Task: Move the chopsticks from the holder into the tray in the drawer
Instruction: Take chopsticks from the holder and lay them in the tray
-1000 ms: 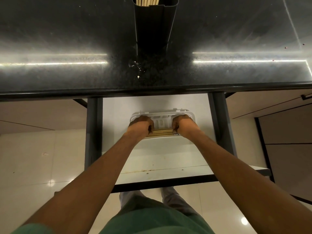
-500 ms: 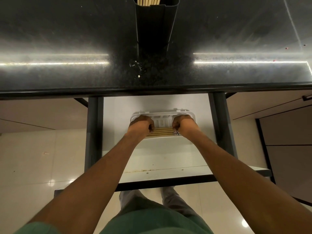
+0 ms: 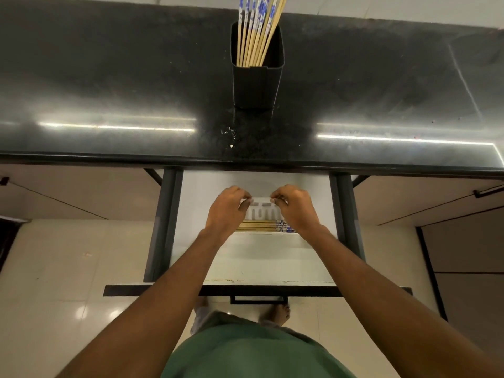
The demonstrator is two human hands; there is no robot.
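Black holder (image 3: 256,85) on the table (image 3: 109,85) contains upright chopsticks (image 3: 255,36). Below it, the open drawer (image 3: 261,257) holds a white tray (image 3: 262,211) with chopsticks laid flat (image 3: 256,225); left hand (image 3: 226,211) and right hand (image 3: 296,208) each pinch the tray's far rim.

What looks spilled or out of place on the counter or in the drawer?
Small pale specks lie scattered on the dark counter in front of the holder, like crumbs or droplets. Nothing else stands out.
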